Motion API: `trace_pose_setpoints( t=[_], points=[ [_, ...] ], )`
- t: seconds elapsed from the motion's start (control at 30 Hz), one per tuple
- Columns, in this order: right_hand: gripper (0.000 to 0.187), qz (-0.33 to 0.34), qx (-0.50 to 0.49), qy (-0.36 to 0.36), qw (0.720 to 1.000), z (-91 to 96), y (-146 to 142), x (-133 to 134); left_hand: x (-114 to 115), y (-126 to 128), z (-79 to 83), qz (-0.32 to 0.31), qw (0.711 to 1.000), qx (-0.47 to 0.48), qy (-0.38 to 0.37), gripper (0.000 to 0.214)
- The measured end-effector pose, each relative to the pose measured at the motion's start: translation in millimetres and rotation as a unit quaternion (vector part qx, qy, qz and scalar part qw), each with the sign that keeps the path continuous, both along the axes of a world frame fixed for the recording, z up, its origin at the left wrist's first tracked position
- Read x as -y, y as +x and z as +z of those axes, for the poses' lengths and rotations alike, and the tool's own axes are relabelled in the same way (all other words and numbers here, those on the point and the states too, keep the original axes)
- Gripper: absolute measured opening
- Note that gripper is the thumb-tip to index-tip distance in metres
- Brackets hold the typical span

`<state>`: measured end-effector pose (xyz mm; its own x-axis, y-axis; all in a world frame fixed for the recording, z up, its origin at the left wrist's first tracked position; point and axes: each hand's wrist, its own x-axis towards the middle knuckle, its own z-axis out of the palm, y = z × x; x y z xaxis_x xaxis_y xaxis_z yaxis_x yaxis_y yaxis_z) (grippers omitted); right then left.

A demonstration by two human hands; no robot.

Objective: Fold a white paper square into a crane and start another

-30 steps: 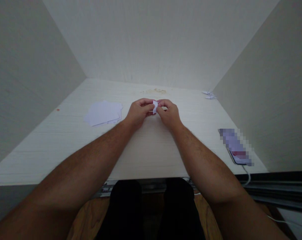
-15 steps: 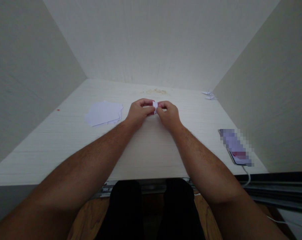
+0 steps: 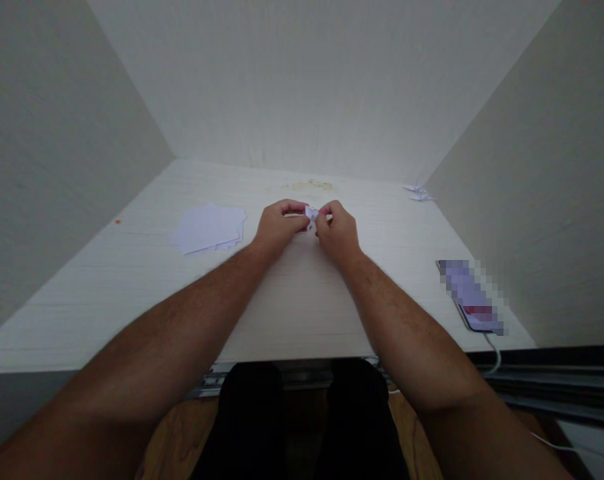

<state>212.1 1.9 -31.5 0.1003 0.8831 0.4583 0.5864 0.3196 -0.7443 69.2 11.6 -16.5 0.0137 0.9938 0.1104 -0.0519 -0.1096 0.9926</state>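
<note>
A small folded piece of white paper (image 3: 311, 213) is held between my two hands over the middle of the desk. My left hand (image 3: 281, 223) pinches its left side between thumb and fingers. On the other side, my right hand (image 3: 337, 227) grips the paper's right part with thumb and fingertips. The fingers cover much of the paper, so its exact folded shape is hard to make out. To the left of my left hand lies a loose stack of white paper sheets (image 3: 209, 227).
Several small folded white paper pieces (image 3: 419, 193) lie at the back right corner. A phone (image 3: 469, 297) with a white cable (image 3: 495, 353) rests near the right wall. Pale walls (image 3: 302, 87) enclose the white desk (image 3: 297, 300) on three sides. A brownish stain (image 3: 312, 185) marks its back.
My right fingers have shifted slightly to the right, and the paper between my hands now looks more spread, with a different fold facing up. My left hand is almost still.
</note>
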Motion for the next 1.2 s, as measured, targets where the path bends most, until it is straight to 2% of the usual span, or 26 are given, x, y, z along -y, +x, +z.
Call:
trace_pose_setpoints(
  t=[0.27, 0.6, 0.83, 1.07, 1.2],
  points=[
    [0.005, 0.02, -0.058, 0.017, 0.998, -0.6, -2.0, -1.2, -5.7, 0.2, -6.9, -0.048, 0.989, 0.131, -0.042, 0.03],
    [0.028, 0.063, -0.074, 0.02, 0.995, 1.0, -2.0, 0.3, -5.2, -1.2, -2.7, -0.041, 0.984, 0.166, -0.052, 0.032],
    [0.009, 0.043, -0.015, 0.03, 0.999, 0.9, 0.3, -1.5, -4.4, 0.2, -4.7, -0.048, 0.987, 0.145, -0.049, 0.032],
    [0.002, 0.016, 0.042, 0.055, 0.997, 2.1, 2.7, -0.4, -2.0, 1.9, -6.4, -0.073, 0.985, 0.147, -0.049, 0.032],
    [0.005, 0.0, 0.053, 0.077, 0.996, 4.3, 3.4, 0.8, -2.3, 1.2, -7.8, -0.086, 0.984, 0.148, -0.047, 0.032]
  ],
)
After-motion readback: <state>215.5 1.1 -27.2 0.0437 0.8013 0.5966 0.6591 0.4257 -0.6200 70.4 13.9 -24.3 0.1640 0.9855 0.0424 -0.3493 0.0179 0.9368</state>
